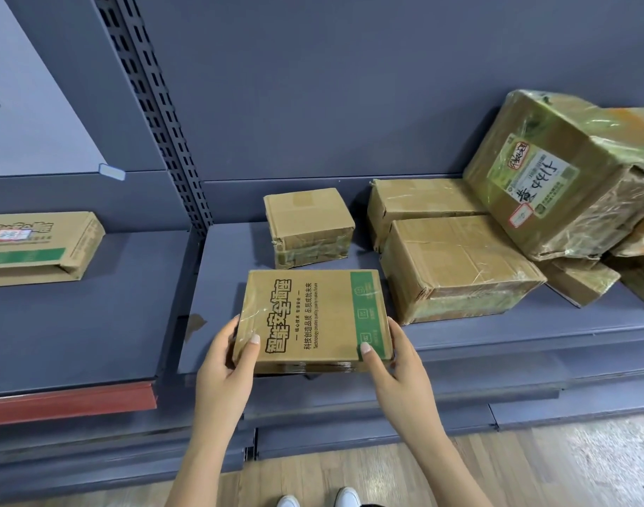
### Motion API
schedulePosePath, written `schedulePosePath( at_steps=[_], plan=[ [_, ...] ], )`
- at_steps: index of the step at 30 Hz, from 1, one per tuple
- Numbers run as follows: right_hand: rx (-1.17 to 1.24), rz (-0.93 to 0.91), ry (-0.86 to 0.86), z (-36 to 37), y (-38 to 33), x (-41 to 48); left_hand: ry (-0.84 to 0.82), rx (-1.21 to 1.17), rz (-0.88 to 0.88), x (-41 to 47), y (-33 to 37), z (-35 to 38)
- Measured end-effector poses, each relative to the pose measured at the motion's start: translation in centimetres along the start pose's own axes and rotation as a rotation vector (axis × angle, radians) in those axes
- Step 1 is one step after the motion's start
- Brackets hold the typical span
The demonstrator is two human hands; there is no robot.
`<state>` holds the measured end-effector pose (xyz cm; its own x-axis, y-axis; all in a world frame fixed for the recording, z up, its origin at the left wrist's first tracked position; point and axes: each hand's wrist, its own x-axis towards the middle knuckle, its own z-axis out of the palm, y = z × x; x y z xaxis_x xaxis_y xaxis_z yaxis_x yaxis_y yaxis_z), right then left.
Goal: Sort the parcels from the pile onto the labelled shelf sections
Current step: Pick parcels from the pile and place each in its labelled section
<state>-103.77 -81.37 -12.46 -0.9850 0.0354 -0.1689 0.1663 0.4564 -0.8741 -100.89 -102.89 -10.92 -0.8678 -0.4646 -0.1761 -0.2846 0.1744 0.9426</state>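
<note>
Both hands, left hand (228, 354) and right hand (388, 356), clamp the ends of the flat brown cardboard parcel with a green stripe (315, 318), thumbs on top for control, at the grey shelf's (496, 331) near edge, probably to carry it level.

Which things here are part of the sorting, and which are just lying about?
Job: printed box, gripped by left hand and right hand; small taped box; parcel pile; flat box; shelf.
Lying about: white shoes; wooden floor; red edge strip.
</note>
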Motion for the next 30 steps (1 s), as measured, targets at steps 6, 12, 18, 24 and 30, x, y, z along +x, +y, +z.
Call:
schedulePosePath(
  at_steps=[6,12,18,24,30],
  plan=[
    [0.170,0.036,0.003,-0.2,-1.2,-0.3,0.008,-0.032,0.021,-0.5,0.1,0.3],
    [0.384,0.002,0.046,-0.5,-2.1,-0.2,0.059,-0.117,0.067,-1.5,1.0,-0.4],
    [0.597,-0.072,0.040,-0.4,-3.0,0.1,0.124,-0.202,0.152,-2.2,2.1,-0.9],
    [0.663,-0.110,0.014,-1.4,-3.2,0.9,0.108,-0.293,0.122,-1.0,3.2,-2.1],
    [0.642,-0.125,-0.034,-2.8,-3.1,1.0,0.052,-0.245,0.075,0.8,4.7,-3.3]
  ],
)
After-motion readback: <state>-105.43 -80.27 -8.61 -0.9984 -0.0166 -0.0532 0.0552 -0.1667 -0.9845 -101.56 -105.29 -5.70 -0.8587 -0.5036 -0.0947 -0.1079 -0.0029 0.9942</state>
